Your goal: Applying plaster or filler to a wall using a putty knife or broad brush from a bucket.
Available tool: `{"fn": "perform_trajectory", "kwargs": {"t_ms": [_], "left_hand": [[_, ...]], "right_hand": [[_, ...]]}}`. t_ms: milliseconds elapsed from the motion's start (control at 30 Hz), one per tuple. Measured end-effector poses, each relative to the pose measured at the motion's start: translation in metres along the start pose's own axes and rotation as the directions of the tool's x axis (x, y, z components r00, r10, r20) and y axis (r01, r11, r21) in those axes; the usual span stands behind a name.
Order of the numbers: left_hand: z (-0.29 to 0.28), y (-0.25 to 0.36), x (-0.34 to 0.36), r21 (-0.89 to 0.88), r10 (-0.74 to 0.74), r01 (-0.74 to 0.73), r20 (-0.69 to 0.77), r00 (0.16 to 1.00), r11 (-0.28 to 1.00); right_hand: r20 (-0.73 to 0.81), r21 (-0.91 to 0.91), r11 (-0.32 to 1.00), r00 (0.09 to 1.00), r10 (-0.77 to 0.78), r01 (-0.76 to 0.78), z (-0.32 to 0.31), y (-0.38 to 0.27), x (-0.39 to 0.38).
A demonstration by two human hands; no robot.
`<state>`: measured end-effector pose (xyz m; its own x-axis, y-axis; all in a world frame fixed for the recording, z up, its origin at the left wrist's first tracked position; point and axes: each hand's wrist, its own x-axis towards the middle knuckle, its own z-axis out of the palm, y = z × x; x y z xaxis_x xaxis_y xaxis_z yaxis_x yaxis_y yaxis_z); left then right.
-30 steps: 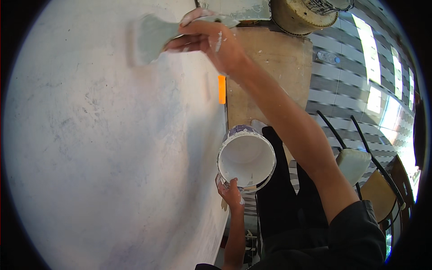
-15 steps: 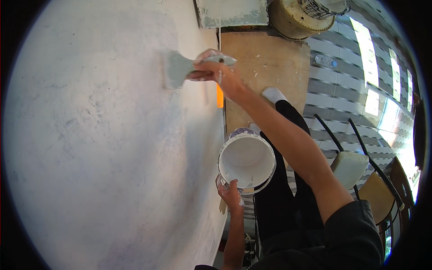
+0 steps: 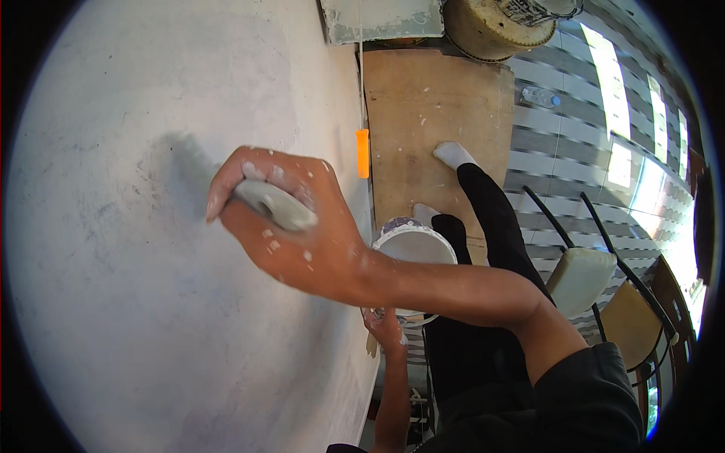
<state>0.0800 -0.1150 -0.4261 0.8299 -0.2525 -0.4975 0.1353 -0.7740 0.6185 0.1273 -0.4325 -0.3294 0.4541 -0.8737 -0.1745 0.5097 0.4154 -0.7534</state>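
Observation:
My right hand [image 3: 279, 226], spattered with white paint, grips the pale grey handle of a wide paint brush [image 3: 276, 204] close to a white, smudged wall surface [image 3: 143, 272]; the brush head is mostly hidden or blurred. Below it, my left hand [image 3: 387, 328] holds a white paint bucket [image 3: 415, 245] by its rim, partly covered by my right forearm. An orange-handled tool [image 3: 362, 153] sits at the surface's right edge.
A worn board [image 3: 438, 102] lies under my stockinged feet. A paint-stained tray [image 3: 381, 16] and round containers [image 3: 495, 34] are at the top. On the tiled floor are a plastic bottle [image 3: 540, 97] and chairs [image 3: 581, 279] at the right.
My right hand has come down the wall surface with the brush and turned, now in front of the bucket's left side. The left hand stays on the bucket; my feet show more.

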Motion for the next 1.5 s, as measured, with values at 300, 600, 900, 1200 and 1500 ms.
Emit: {"fn": "perform_trajectory", "kwargs": {"t_ms": [300, 600, 900, 1200, 1500], "left_hand": [[0.001, 0.011, 0.002, -0.149, -0.134, 0.138, 0.041, 0.990, 0.979], [0.001, 0.005, -0.001, -0.110, -0.101, 0.101, 0.009, 0.995, 0.989], [-0.002, -0.019, -0.012, -0.084, -0.101, 0.103, 0.033, 0.994, 0.991], [-0.001, -0.018, -0.012, 0.138, 0.054, -0.066, 0.087, 0.995, 0.988], [0.004, -0.002, -0.011, -0.106, -0.078, 0.080, 0.022, 0.997, 0.991]], "right_hand": [[0.068, 0.611, 0.728, 0.937, 0.342, -0.311, -0.067, 0.098, 0.007], [-0.154, 0.309, 0.910, 0.930, 0.334, -0.276, -0.140, 0.152, 0.005], [-0.268, -0.299, 0.925, 0.951, 0.154, -0.234, -0.038, 0.108, -0.006], [0.027, 0.265, 0.964, 1.000, -0.014, 0.007, -0.009, 0.020, -0.042], [-0.032, 0.603, 0.756, 0.939, 0.343, -0.255, -0.095, 0.122, 0.018]]}}
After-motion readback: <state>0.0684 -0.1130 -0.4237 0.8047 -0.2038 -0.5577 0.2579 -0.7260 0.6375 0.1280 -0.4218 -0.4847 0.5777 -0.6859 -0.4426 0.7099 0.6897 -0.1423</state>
